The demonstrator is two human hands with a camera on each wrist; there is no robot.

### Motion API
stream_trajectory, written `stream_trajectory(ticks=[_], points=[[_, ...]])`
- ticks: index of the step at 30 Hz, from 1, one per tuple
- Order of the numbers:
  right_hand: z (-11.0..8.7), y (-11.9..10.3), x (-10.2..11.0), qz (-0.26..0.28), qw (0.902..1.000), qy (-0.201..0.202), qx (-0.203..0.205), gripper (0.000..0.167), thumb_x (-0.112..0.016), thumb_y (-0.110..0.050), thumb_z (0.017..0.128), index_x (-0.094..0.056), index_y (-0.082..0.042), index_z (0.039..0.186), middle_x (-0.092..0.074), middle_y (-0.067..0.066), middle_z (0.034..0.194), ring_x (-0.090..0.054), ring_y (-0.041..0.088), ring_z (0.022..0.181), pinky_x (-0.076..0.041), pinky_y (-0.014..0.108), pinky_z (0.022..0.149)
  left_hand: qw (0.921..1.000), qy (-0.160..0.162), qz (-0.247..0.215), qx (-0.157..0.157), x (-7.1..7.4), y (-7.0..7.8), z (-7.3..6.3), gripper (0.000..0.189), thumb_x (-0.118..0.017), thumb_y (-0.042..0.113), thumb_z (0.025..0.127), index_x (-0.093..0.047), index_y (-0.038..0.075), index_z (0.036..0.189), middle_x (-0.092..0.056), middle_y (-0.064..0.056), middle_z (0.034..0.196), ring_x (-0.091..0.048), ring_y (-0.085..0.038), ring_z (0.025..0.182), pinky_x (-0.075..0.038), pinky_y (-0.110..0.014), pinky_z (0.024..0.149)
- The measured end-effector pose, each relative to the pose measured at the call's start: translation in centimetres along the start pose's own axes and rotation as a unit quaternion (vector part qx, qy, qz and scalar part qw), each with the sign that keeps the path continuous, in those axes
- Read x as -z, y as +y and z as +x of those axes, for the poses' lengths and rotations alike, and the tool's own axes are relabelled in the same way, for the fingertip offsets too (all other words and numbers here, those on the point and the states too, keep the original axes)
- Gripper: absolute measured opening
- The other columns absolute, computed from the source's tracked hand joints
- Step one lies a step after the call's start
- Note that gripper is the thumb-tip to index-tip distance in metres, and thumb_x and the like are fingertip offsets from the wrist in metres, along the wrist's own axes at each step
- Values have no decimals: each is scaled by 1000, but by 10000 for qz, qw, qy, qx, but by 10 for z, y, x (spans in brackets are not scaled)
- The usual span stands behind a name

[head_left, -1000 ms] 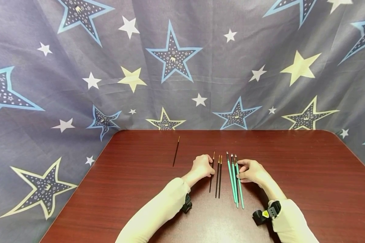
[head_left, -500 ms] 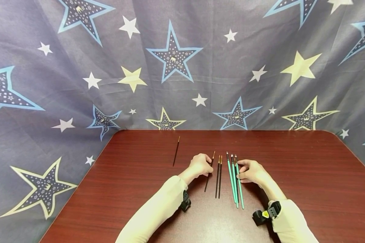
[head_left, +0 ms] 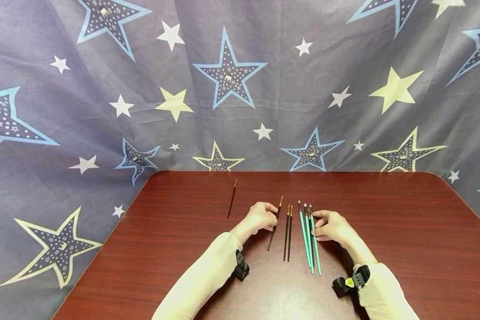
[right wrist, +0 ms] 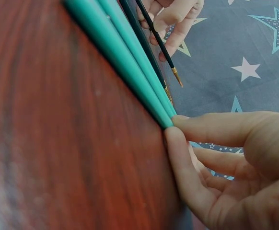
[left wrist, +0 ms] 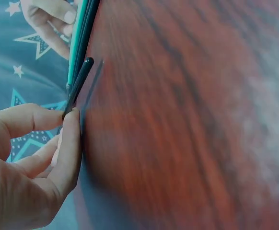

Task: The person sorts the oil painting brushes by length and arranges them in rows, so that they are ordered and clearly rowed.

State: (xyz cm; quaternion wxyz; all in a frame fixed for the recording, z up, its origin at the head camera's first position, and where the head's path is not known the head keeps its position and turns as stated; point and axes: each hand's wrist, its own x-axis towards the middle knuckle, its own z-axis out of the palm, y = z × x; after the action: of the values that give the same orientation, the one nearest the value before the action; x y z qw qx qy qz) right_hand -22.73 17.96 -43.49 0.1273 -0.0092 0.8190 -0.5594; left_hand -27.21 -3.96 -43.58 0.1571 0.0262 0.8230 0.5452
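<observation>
Between thumb and fingers, my left hand (head_left: pixel 262 217) pinches a thin black paintbrush (head_left: pixel 271 238) with a gold tip. In the left wrist view the handle end of this black brush (left wrist: pixel 84 74) sticks up above the table. My right hand (head_left: pixel 331 226) pinches the rightmost teal paintbrush (head_left: pixel 318 258) near its bristle end, and thumb and fingertip meet at this teal brush (right wrist: pixel 125 72) in the right wrist view. Just left of it lie two more teal paintbrushes (head_left: pixel 306 235) with a black one among them. Two black paintbrushes (head_left: pixel 286 235) lie side by side between my hands.
A lone black paintbrush (head_left: pixel 232 200) lies farther back on the left of the red-brown table (head_left: pixel 404 231). Behind the table hangs a grey curtain (head_left: pixel 280 89) printed with stars.
My left hand has drawn its black paintbrush leftward, away from the two black ones, and the brush has become more slanted. The right hand has stayed in place.
</observation>
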Motion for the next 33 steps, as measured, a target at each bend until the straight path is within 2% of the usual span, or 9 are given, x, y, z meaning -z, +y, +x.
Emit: stream_trajectory(ticks=[7,14,19,25,30,33], points=[[-2,0,0,43,10000,45,1,61,-65,10,72,-39,14,127,-51,14,83,-59,13,64,-58,33,62,9995,28,-310,-99,12,-1,4,38,-58,-12,69,-62,-2,106,-64,-17,82,-60,-18,53,-57,-29,54],[-2,-1,0,78,10000,28,-5,62,-64,11,72,-38,15,127,-51,14,83,-59,12,64,-58,33,62,9976,218,-630,-192,24,-4,10,41,-60,-14,70,-60,-4,110,-63,-23,91,-60,-15,59,-58,-31,55],[-2,-2,-1,123,9999,37,-74,62,-64,11,72,-38,14,128,-50,14,83,-58,13,63,-58,32,61,9953,330,-855,-327,36,-7,11,42,-60,-15,73,-58,-5,114,-62,-22,92,-62,-17,65,-58,-30,59],[-2,-3,-1,131,9998,35,-121,62,-64,12,72,-38,14,128,-49,14,83,-58,12,62,-58,32,61,9916,534,-1119,-359,49,-14,18,43,-59,-14,75,-56,-5,117,-59,-11,84,-62,-15,65,-58,-31,61],[-1,-2,-1,128,9998,45,-149,62,-65,12,72,-38,13,128,-49,13,83,-57,12,62,-58,31,61,9900,749,-1138,-369,60,-16,21,42,-59,-12,77,-57,-4,118,-62,-19,91,-63,-17,66,-58,-31,61],[-1,-1,-1,114,9998,52,-160,62,-65,12,72,-38,13,128,-49,12,82,-57,12,62,-58,31,61,9894,870,-1094,-385,65,-16,22,40,-59,-10,77,-58,-3,117,-62,-19,90,-64,-17,67,-58,-30,60]])
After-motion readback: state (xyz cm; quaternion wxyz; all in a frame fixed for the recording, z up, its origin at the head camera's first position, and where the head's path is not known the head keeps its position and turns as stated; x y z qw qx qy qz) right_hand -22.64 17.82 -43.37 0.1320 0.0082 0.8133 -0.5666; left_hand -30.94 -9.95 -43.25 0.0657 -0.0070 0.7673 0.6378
